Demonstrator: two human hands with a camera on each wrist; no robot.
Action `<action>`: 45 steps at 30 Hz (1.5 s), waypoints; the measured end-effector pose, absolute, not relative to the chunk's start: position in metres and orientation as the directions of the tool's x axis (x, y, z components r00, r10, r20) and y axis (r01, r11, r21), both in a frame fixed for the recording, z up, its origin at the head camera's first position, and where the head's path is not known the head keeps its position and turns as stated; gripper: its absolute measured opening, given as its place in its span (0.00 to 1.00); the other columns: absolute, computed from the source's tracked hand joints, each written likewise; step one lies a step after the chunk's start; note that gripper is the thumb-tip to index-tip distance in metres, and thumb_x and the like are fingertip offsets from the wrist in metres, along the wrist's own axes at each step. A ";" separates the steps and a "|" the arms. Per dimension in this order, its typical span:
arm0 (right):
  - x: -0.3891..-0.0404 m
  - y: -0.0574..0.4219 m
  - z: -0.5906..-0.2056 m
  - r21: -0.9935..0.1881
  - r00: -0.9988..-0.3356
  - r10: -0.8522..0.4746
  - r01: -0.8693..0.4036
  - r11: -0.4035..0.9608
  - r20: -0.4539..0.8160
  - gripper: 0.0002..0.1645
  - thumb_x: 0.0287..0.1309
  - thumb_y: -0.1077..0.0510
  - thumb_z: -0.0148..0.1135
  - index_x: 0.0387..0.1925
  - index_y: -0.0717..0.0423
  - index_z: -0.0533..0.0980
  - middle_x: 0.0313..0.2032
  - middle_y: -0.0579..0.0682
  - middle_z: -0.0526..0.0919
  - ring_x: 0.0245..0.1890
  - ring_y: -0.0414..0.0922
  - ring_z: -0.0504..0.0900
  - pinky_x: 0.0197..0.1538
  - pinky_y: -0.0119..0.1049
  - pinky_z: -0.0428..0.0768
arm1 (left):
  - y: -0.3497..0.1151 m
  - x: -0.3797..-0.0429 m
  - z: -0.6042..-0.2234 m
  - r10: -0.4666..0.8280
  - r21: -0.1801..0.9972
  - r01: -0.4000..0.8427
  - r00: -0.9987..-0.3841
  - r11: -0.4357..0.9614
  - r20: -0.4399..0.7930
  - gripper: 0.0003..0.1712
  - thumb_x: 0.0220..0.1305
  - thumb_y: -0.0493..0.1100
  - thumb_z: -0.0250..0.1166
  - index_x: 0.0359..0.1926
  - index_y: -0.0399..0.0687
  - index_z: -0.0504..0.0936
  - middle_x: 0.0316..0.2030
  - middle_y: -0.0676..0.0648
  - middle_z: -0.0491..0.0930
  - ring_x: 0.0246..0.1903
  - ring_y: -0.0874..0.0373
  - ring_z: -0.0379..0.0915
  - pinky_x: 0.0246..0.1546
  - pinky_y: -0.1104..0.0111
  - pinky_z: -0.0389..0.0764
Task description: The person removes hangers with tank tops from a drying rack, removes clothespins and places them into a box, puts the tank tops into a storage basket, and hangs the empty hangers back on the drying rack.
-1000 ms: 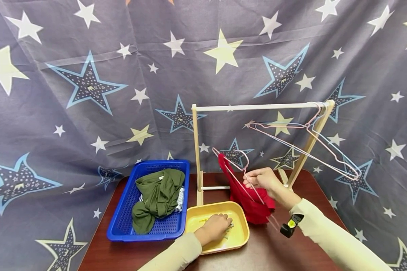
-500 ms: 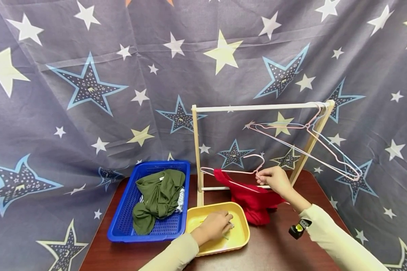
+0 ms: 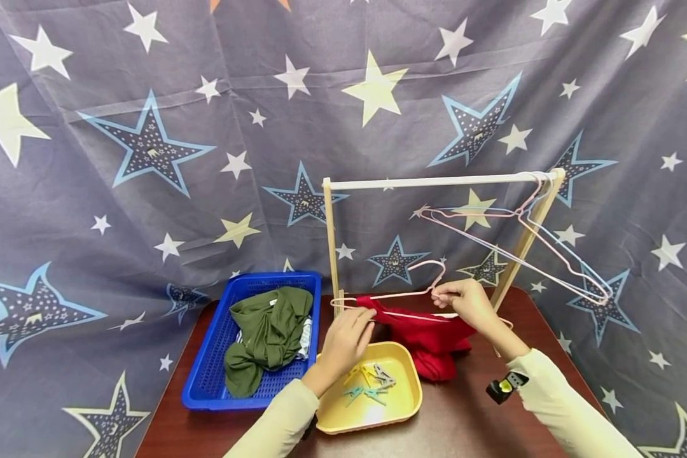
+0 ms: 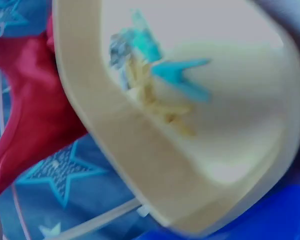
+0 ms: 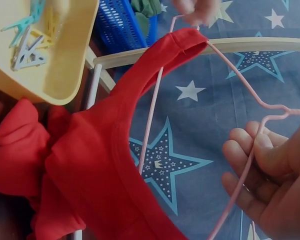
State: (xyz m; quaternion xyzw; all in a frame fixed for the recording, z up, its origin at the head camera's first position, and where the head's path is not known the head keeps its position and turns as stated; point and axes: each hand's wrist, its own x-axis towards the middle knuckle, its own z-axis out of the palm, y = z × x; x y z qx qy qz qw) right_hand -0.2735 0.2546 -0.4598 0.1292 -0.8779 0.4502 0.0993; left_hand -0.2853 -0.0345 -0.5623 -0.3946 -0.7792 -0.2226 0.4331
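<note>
My right hand (image 3: 464, 304) pinches a pink wire hanger (image 3: 401, 295) just below its hook, seen close in the right wrist view. A red garment (image 5: 105, 150) hangs from the hanger; one shoulder strap (image 5: 182, 42) loops over the hanger's left arm, and the rest droops to the table. Near that left end, my left hand (image 3: 343, 334) is raised beside the strap with its fingers bent. Whether it holds something small is hidden in the head view and blurred in the right wrist view. Below it, a yellow tray (image 3: 372, 416) contains several clothespins (image 3: 374, 394).
A blue basket (image 3: 206, 356) with a dark green garment (image 3: 269, 337) stands at the left of the brown table (image 3: 452, 420). Behind the hands rises a small wooden rack (image 3: 429, 182). Pink and blue hangers (image 3: 549, 245) hang at its right end.
My left hand has risen out of the yellow tray to the hanger's left end, uncovering the clothespins. My right hand moved slightly right and turned the hanger more level, then stayed put.
</note>
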 end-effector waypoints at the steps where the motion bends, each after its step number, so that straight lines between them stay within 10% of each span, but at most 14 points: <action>1: -0.274 0.254 -0.459 -0.765 -0.945 -0.142 -0.322 0.558 0.294 0.07 0.58 0.76 0.63 0.35 0.72 0.85 0.30 0.64 0.89 0.29 0.55 0.90 0.33 0.22 0.81 | -0.035 -0.288 -0.558 0.396 0.022 0.796 -0.324 0.605 0.859 0.18 0.62 0.38 0.68 0.53 0.38 0.84 0.47 0.43 0.84 0.46 0.49 0.82 0.50 0.56 0.82; 10: -0.270 0.245 -0.454 -0.715 -0.939 -0.133 -0.330 0.616 0.319 0.06 0.59 0.70 0.67 0.36 0.65 0.88 0.28 0.56 0.90 0.29 0.50 0.90 0.36 0.24 0.82 | -0.043 -0.297 -0.543 0.334 0.113 0.692 -0.477 0.713 0.813 0.24 0.66 0.43 0.68 0.60 0.39 0.78 0.53 0.41 0.81 0.55 0.46 0.78 0.58 0.52 0.77; 37: -0.275 0.231 -0.463 -0.841 -0.935 -0.174 -0.355 0.408 0.310 0.08 0.59 0.78 0.60 0.38 0.78 0.83 0.33 0.70 0.87 0.27 0.39 0.87 0.34 0.21 0.82 | -0.055 -0.301 -0.546 0.392 0.061 0.677 -0.495 0.734 0.775 0.07 0.69 0.39 0.64 0.46 0.43 0.78 0.40 0.46 0.81 0.44 0.48 0.77 0.57 0.53 0.74; 45: -0.276 0.230 -0.462 -0.787 -0.933 -0.176 -0.359 0.502 0.313 0.08 0.58 0.78 0.62 0.36 0.72 0.85 0.31 0.66 0.89 0.29 0.54 0.89 0.34 0.22 0.81 | -0.056 -0.302 -0.546 0.398 0.047 0.696 -0.462 0.716 0.792 0.06 0.66 0.38 0.66 0.42 0.42 0.80 0.35 0.47 0.82 0.38 0.50 0.78 0.54 0.55 0.75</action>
